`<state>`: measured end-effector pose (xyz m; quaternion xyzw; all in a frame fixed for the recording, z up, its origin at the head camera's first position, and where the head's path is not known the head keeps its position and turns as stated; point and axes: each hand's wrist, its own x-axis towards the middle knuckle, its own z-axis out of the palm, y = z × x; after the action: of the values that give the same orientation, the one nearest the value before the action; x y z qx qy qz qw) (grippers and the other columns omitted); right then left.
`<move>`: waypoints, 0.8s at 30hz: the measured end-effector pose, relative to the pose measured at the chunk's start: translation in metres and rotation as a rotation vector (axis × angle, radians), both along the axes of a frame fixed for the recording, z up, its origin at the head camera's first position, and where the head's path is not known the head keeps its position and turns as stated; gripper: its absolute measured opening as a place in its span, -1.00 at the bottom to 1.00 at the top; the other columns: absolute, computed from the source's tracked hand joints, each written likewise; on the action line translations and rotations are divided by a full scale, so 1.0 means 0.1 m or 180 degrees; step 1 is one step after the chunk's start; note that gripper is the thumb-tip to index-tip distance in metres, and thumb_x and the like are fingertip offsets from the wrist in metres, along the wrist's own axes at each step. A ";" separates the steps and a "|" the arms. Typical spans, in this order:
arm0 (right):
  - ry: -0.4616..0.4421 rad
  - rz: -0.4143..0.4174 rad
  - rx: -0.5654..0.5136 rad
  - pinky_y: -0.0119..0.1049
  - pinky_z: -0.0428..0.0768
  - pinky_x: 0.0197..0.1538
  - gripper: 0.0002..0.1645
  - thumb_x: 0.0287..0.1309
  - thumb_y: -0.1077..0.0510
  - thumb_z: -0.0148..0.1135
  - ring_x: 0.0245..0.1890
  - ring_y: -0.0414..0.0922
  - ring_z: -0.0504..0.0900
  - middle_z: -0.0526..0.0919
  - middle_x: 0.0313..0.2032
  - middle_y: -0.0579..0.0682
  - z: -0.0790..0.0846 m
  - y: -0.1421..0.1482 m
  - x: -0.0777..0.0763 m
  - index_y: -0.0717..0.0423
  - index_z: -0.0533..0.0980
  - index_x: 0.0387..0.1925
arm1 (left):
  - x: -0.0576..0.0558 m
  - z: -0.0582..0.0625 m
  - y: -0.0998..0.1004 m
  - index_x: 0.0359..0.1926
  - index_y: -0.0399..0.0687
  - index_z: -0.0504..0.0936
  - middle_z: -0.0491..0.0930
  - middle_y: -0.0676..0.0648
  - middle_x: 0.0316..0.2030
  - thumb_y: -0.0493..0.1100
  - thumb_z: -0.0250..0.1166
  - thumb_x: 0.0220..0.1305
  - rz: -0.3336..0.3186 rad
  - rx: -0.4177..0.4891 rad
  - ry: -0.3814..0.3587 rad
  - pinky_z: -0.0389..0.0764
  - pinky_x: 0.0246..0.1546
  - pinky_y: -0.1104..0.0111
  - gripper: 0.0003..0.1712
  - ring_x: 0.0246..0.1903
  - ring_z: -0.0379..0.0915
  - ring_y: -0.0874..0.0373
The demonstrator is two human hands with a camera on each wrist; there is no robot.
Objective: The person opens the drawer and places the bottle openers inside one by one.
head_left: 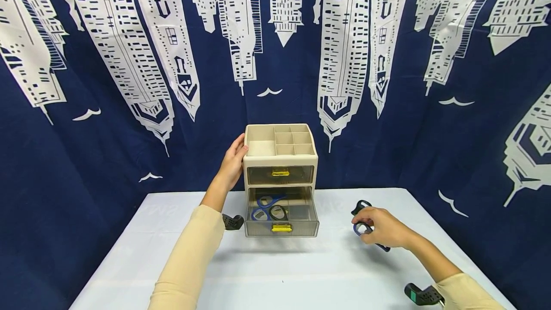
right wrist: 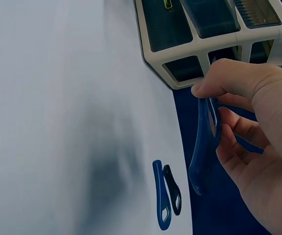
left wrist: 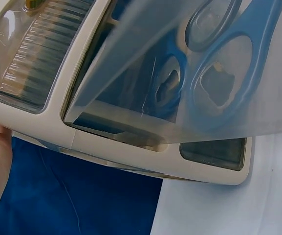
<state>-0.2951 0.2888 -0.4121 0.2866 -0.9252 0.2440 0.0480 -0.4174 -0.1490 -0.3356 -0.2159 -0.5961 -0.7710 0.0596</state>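
Observation:
My left hand [head_left: 234, 159] rests against the left side of a cream drawer organizer [head_left: 281, 160]. Its lower clear drawer [head_left: 258, 229] is pulled out and holds blue ring-headed tools [head_left: 259, 214] and a black one [head_left: 278, 219]. Over the table at the right, my right hand [head_left: 385, 227] pinches a blue ring-headed tool [right wrist: 198, 152] between thumb and fingers; the fingers hide part of it. In the right wrist view, another blue ring-headed tool [right wrist: 161, 198] and a black one [right wrist: 174, 192] lie side by side on the table.
The organizer has a divided top tray [head_left: 261, 148] and an upper drawer [head_left: 258, 175] pushed in. It stands at the back of a white-covered table [head_left: 275, 271], before a navy curtain [head_left: 284, 94] with city prints. Black devices [head_left: 233, 222] sit at both wrists.

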 end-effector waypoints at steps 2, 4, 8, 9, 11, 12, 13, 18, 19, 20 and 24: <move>0.0027 0.0013 0.0017 -0.16 0.65 0.00 -0.57 -0.07 0.26 0.51 -0.11 -0.10 0.60 0.67 -0.07 -0.14 0.01 -0.01 -0.01 0.12 0.70 -0.05 | 0.00 0.00 0.00 0.65 -0.12 -0.01 -0.01 -0.16 0.61 -0.25 -0.07 0.68 -0.0005 0.0002 -0.0004 0.13 0.47 0.06 -0.35 0.53 0.00 -0.01; 0.0076 0.0020 0.0036 -0.17 0.65 -0.02 -0.57 -0.07 0.26 0.51 -0.11 -0.11 0.60 0.68 -0.06 -0.13 0.02 -0.03 -0.02 0.09 0.70 -0.06 | 0.01 0.00 -0.01 0.65 -0.11 -0.02 -0.02 -0.16 0.61 -0.24 -0.07 0.68 -0.0016 -0.0008 -0.0001 0.14 0.46 0.05 -0.35 0.53 0.00 -0.01; 0.0204 0.0091 0.0023 -0.18 0.63 -0.07 -0.58 -0.10 0.28 0.51 -0.16 -0.12 0.60 0.66 -0.12 -0.17 0.06 -0.08 -0.04 0.05 0.72 -0.09 | 0.02 0.00 -0.01 0.65 -0.11 -0.03 -0.02 -0.16 0.61 -0.24 -0.07 0.68 -0.0023 -0.0017 0.0004 0.13 0.47 0.04 -0.34 0.53 -0.01 -0.02; 0.0225 0.0123 0.0003 -0.16 0.64 -0.08 -0.59 -0.10 0.30 0.51 -0.17 -0.11 0.61 0.66 -0.14 -0.18 0.08 -0.10 -0.04 0.04 0.72 -0.10 | 0.02 0.00 -0.01 0.65 -0.12 -0.03 -0.02 -0.16 0.61 -0.24 -0.07 0.68 -0.0023 -0.0014 0.0001 0.13 0.47 0.04 -0.34 0.53 -0.01 -0.02; 0.0253 0.0190 -0.0034 -0.14 0.64 -0.09 -0.59 -0.11 0.32 0.50 -0.17 -0.08 0.62 0.65 -0.16 -0.18 0.10 -0.14 -0.05 0.06 0.72 -0.11 | 0.01 0.00 0.00 0.65 -0.11 -0.02 -0.01 -0.15 0.61 -0.24 -0.07 0.68 -0.0012 0.0000 -0.0016 0.14 0.46 0.04 -0.35 0.53 0.00 -0.01; 0.0262 0.0215 -0.0044 -0.14 0.65 -0.09 -0.59 -0.11 0.33 0.50 -0.17 -0.08 0.62 0.65 -0.16 -0.18 0.12 -0.16 -0.06 0.06 0.72 -0.11 | 0.01 -0.01 0.00 0.65 -0.10 -0.01 0.00 -0.14 0.61 -0.24 -0.07 0.68 -0.0008 0.0013 -0.0027 0.14 0.46 0.05 -0.35 0.53 0.00 -0.01; 0.0273 0.0239 -0.0054 -0.13 0.66 -0.08 -0.59 -0.11 0.34 0.49 -0.16 -0.08 0.63 0.65 -0.16 -0.17 0.14 -0.18 -0.06 0.08 0.72 -0.11 | 0.01 -0.01 0.00 0.65 -0.10 -0.01 0.00 -0.14 0.61 -0.25 -0.07 0.68 -0.0004 0.0022 -0.0033 0.15 0.46 0.05 -0.35 0.53 0.01 0.00; 0.0353 0.0279 -0.0009 -0.19 0.65 -0.09 -0.59 -0.12 0.35 0.46 -0.19 -0.13 0.61 0.65 -0.16 -0.16 0.22 -0.30 -0.10 0.10 0.73 -0.12 | 0.01 -0.01 0.00 0.65 -0.10 0.00 0.01 -0.15 0.60 -0.27 -0.08 0.67 -0.0001 0.0077 -0.0030 0.15 0.46 0.07 -0.35 0.53 0.01 0.00; 0.0371 0.0282 -0.0001 -0.20 0.65 -0.10 -0.59 -0.12 0.34 0.46 -0.20 -0.14 0.60 0.65 -0.16 -0.16 0.23 -0.33 -0.10 0.09 0.73 -0.12 | 0.01 -0.01 0.00 0.65 -0.10 0.00 0.00 -0.15 0.60 -0.27 -0.07 0.67 -0.0001 0.0080 -0.0024 0.15 0.46 0.07 -0.35 0.53 0.01 0.00; 0.0394 0.0285 0.0004 -0.20 0.65 -0.10 -0.59 -0.12 0.34 0.46 -0.21 -0.14 0.60 0.65 -0.16 -0.17 0.25 -0.35 -0.11 0.09 0.73 -0.12 | 0.01 -0.01 0.00 0.65 -0.10 0.00 0.01 -0.15 0.60 -0.27 -0.07 0.67 -0.0002 0.0086 -0.0022 0.15 0.46 0.07 -0.35 0.53 0.01 0.00; 0.0435 0.0359 -0.0027 -0.18 0.66 -0.11 -0.60 -0.10 0.32 0.46 -0.19 -0.09 0.63 0.66 -0.14 -0.15 0.33 -0.46 -0.15 0.09 0.72 -0.11 | 0.02 0.01 0.00 0.65 -0.11 -0.01 0.00 -0.16 0.61 -0.27 -0.08 0.67 -0.0005 0.0051 0.0001 0.15 0.46 0.06 -0.35 0.53 0.01 -0.01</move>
<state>-0.3104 0.2424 -0.3788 0.3540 -0.9011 0.2302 0.0985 -0.4154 -0.1488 -0.3348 -0.2160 -0.5897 -0.7758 0.0608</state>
